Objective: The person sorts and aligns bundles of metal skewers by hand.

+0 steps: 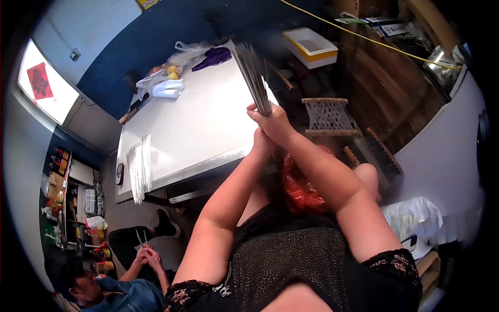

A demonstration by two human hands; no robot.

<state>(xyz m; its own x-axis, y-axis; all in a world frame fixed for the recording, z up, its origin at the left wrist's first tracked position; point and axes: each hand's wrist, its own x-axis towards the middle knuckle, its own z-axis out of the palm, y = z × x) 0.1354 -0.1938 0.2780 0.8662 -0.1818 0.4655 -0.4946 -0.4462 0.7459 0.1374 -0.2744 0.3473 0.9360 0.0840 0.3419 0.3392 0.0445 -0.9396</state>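
A bundle of long, thin grey metal rods rises at a tilt above the table's near right edge. My right hand is closed around its lower end. Just below, my left hand is pressed against my right hand at the base of the bundle; its fingers are mostly hidden, so its grip is unclear. More thin metal rods lie spread on the left end of the white table, partly over its edge, beside a dark mobile phone.
Plastic bags, yellow fruit and a purple cloth lie at the table's back. A stool with a woven seat and a yellow-white box stand right. At lower left, another person's hands hold thin rods. A red bag hangs near my legs.
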